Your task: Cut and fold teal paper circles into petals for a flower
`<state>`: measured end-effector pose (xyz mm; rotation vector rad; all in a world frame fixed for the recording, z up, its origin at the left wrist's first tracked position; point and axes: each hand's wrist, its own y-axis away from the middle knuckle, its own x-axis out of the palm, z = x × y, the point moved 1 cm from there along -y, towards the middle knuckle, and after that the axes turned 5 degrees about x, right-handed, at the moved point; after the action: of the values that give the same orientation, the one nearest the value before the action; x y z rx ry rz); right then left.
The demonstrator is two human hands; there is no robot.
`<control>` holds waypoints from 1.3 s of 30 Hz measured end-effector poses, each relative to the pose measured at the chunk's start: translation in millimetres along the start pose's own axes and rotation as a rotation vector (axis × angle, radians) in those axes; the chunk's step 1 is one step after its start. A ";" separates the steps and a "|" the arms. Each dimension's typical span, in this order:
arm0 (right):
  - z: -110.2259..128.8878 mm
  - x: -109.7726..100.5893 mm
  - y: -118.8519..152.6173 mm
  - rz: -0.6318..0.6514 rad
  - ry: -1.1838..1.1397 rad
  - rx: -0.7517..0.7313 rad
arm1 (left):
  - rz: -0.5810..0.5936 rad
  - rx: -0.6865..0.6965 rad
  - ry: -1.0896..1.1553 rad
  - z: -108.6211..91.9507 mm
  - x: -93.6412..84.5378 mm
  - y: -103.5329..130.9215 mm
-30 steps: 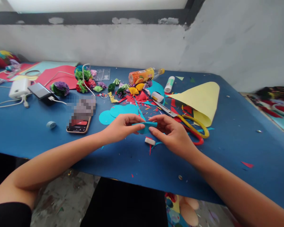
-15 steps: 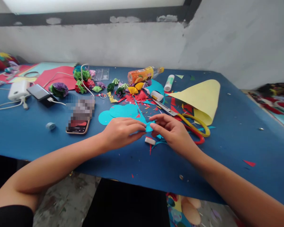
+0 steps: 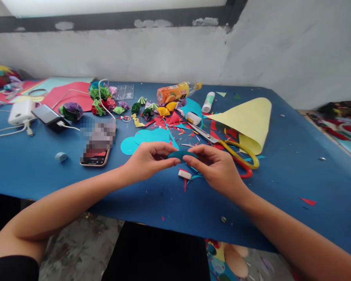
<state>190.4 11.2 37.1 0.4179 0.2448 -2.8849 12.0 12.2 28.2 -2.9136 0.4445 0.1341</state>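
Note:
Between my two hands is a small blue paper circle [image 3: 181, 155], seen nearly edge-on and curved, its near side in shade. My left hand [image 3: 152, 157] pinches its left edge between thumb and fingers. On the opposite edge, my right hand [image 3: 215, 160] pinches in the same way. Several bright blue paper circles [image 3: 150, 136] lie overlapping just beyond my left hand. Beside my right hand rest large scissors [image 3: 215, 140] with yellow and red handles, blades pointing away to the left. A white eraser [image 3: 185, 174] lies just below the held paper.
A phone [image 3: 96, 144] lies left of my hands, near a small blue roll [image 3: 61, 156]. Beyond are colourful paper scraps, folded paper flowers [image 3: 101, 93], an orange bottle [image 3: 175, 92] on its side and a glue stick [image 3: 208, 102]. A rolled yellow sheet [image 3: 248, 121] lies right.
My left hand has shifted its hold, its thumb now showing below the paper. The circle has been tipped up and bent, showing a darker, shaded side.

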 end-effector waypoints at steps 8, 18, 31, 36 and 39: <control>-1.7 0.5 0.4 -0.008 -0.026 0.017 | -0.013 -0.017 0.076 -1.8 0.7 0.6; -4.3 1.5 2.1 -0.012 -0.043 -0.011 | -0.036 0.054 -0.006 -3.4 -0.8 0.9; -2.6 1.3 2.1 0.024 -0.070 -0.002 | 0.003 0.082 -0.046 -3.2 -2.0 1.4; -2.8 2.0 1.8 0.031 -0.070 -0.004 | 0.009 0.081 -0.077 -4.7 -3.1 2.0; -3.6 2.7 1.9 0.058 -0.075 -0.044 | 0.030 0.081 -0.050 -5.5 -3.2 1.3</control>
<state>189.3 9.6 32.7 0.3033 0.2779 -2.8260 8.9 10.8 33.7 -2.8189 0.4745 0.1881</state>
